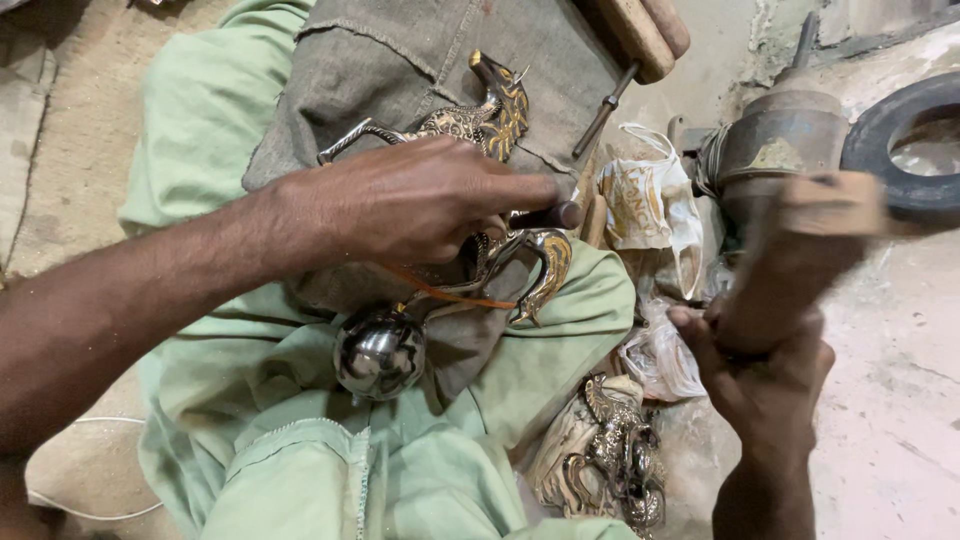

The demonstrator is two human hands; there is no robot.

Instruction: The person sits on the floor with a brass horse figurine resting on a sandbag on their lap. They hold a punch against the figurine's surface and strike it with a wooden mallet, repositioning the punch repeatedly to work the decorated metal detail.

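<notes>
From the head cam: the left hand [420,200] was clamped down over an ornate brass horse figure [495,115] lying on a grey-brown cloth [400,60] across the lap, and its fingers were pinched around a dark punch tool [545,215] set against the metal. The horse's polished round ball [380,352] sat low on the green trousers [300,470]. The right hand [765,385] was fisted tight on a wooden mallet [800,250], raised and blurry, well apart from the horse. Another brass figure [615,455] lay on the floor by crumpled plastic bags [650,205].
</notes>
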